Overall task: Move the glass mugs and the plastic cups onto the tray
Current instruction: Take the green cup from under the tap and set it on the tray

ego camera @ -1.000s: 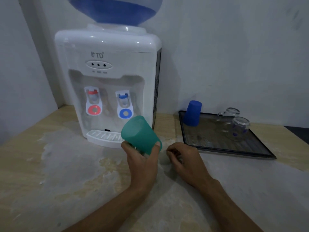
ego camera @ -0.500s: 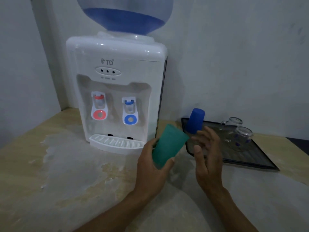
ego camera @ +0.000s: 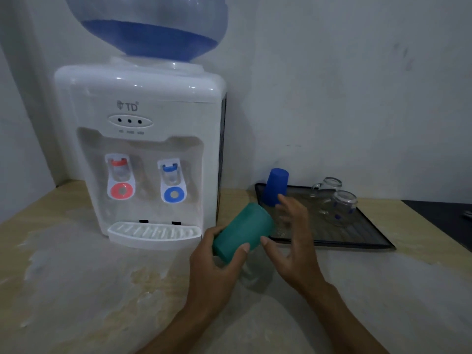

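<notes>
At six o'clock of the tray (ego camera: 367,243): green plastic cup (ego camera: 242,235), tilted, gripped by left hand (ego camera: 217,269); right hand (ego camera: 291,246) beside it, fingers spread, empty. On tray: blue plastic cup (ego camera: 274,186) inverted at ten o'clock; two glass mugs (ego camera: 341,206) at two o'clock. Water dispenser (ego camera: 143,154) at nine o'clock.

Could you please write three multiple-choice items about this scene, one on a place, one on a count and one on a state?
1. Where is the blue cup?
A. on the tray
B. under the blue tap
C. in a hand

2. How many glass mugs are on the tray?
A. none
B. two
C. four

3. How is the green cup being held?
A. upright
B. tilted in the left hand
C. upside down on the counter

Answers: 1 A, it stands at the tray's far left corner. 2 B, two clear mugs sit together there. 3 B, the left hand's fingers wrap it, the right hand open beside it.
</notes>
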Demonstrator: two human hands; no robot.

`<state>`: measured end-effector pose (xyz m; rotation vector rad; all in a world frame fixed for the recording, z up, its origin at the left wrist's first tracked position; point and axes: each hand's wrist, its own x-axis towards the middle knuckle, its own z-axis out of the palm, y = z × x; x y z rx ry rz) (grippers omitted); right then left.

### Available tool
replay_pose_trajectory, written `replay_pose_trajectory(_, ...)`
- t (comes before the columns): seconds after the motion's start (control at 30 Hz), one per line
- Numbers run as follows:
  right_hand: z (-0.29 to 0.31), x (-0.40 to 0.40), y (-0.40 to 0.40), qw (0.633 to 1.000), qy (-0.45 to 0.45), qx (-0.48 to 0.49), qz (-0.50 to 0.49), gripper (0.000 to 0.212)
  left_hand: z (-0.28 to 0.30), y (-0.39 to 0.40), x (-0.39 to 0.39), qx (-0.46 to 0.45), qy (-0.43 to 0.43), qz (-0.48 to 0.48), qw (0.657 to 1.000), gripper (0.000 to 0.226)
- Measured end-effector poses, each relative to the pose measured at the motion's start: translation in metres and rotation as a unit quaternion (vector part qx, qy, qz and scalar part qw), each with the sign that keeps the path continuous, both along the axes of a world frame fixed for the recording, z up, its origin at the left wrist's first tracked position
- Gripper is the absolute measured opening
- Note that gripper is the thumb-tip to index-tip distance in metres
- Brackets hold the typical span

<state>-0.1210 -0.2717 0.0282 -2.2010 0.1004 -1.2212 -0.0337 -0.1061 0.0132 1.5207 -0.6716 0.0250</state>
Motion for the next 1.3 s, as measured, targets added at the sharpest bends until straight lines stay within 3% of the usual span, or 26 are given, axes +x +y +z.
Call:
replay_pose_trajectory(0.2,-0.009,0.005,0.007,0.979,0.092,-0.18,-0.02,0.076,0.005,0.001,-0.004,-0.003,-0.021,0.004,1.0,0.048)
replay_pose_trajectory(0.47,-0.011,0.011,-0.003,0.94,-0.029,-0.291,-0.174,0.088,0.006,0.0,-0.01,0.009,-0.107,-0.05,0.993,0.071)
replay_pose_trajectory(0.63,-0.021,0.011,-0.02,0.953,-0.037,-0.177,-0.243,0.083,0.005,-0.002,-0.015,0.062,-0.12,-0.093,0.986,0.081)
replay_pose_trajectory(0.77,-0.021,0.006,-0.037,0.95,-0.058,-0.041,-0.304,0.074,0.002,-0.004,-0.012,0.075,-0.131,-0.074,0.986,0.067)
replay_pose_trajectory(1.0,-0.019,0.004,-0.061,0.925,0.05,0.097,-0.364,0.066,-0.003,-0.007,-0.007,0.091,-0.135,-0.067,0.984,0.043)
replay_pose_trajectory(1.13,-0.018,0.009,-0.068,0.924,0.089,0.122,-0.352,0.062,-0.004,-0.008,-0.006,0.106,-0.141,-0.073,0.982,0.034)
replay_pose_trajectory(1.3,-0.019,0.019,-0.06,0.919,0.117,0.095,-0.365,0.072,-0.005,-0.009,-0.005,0.119,-0.146,-0.077,0.979,0.028)
